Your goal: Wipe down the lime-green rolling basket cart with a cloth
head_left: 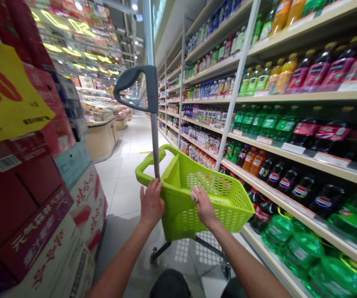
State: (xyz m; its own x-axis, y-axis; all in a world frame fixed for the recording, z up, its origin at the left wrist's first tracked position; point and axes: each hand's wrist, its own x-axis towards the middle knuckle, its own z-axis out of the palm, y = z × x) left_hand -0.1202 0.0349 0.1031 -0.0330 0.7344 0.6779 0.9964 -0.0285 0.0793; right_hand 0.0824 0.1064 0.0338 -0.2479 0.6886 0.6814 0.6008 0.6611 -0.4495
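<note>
A lime-green shopping cart basket (178, 221) with perforated walls stands in front of me on a dark wheeled frame. My left hand (152, 205) lies against its near left side, by the foot of the grey pole (155, 140); its fingers are apart and hold nothing. A dark grey loop handle (136, 85) tops the pole. My right hand (203, 207) is closed on a crumpled whitish cloth or tissue (194, 193) at the near rim of the basket. The fingertips of the right hand are partly hidden.
Shelves of bottled drinks (290, 120) line the right side, with large green bottles (299, 248) at the bottom. Stacked cartons (51, 231) and a yellow price sign (7, 91) crowd the left. A tiled aisle (131, 136) runs ahead past a rounded display counter (100, 138).
</note>
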